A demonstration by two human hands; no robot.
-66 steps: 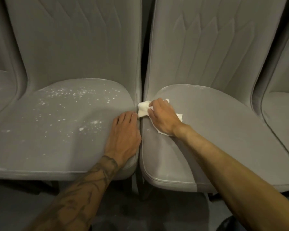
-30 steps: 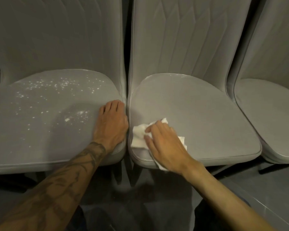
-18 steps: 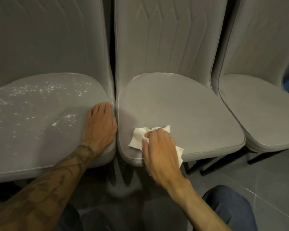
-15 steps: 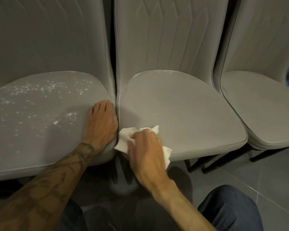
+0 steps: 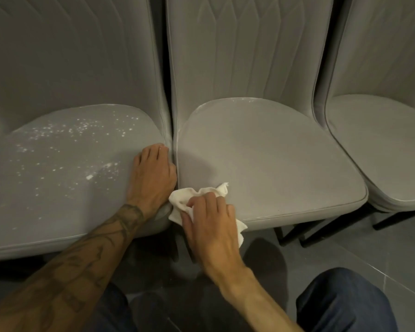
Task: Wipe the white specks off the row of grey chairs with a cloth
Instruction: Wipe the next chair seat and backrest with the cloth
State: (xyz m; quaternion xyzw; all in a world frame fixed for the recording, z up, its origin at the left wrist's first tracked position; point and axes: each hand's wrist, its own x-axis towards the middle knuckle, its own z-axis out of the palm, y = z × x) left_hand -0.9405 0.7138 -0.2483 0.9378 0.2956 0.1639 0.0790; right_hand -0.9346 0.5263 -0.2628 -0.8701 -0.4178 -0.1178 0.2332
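Three chairs in the row, speckled chair (image 5: 58, 200) at nine o'clock, middle chair (image 5: 273, 152) at twelve and third chair (image 5: 381, 144) at three; one cloth (image 5: 177, 200) toward six; two hands, left hand (image 5: 151, 178) and right hand (image 5: 211, 226); white specks (image 5: 82, 125) too many to count.

Bare seat (image 5: 273, 164), backrest (image 5: 244, 49) close behind

Grey tiled floor (image 5: 381, 259) below; blue denim knee (image 5: 340, 303) lower right.
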